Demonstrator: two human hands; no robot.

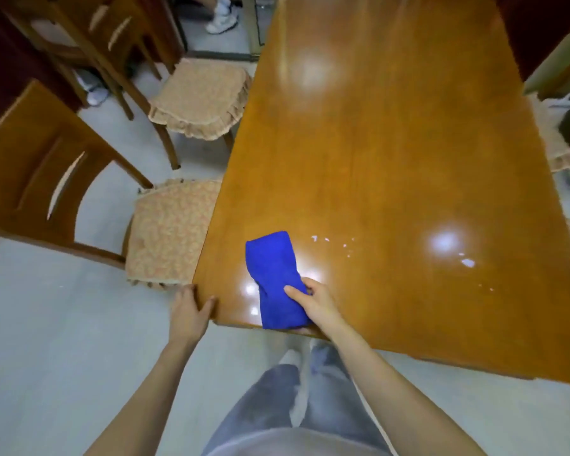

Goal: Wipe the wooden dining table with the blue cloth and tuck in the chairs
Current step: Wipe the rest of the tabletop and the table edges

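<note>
Above grey trousers (277, 406), right hand (316, 304) pinches the folded blue cloth (273, 274) at the wooden table's (392, 159) near edge; left hand (191, 307) grips its near-left corner. Flatten palm, sweep toward white specks (468, 262).

blue cloth (273, 268): folded oblong, flat on the tabletop, near end pinched by right hand (316, 304), rest reaching away from that grip | wooden dining table (392, 143): glossy orange-brown, near corner held by left hand (191, 307), pale specks right of the cloth grip | near chair (168, 232): just beyond the corner grip | far chair (201, 97): farther off; both pulled out, frilled beige cushions
</note>
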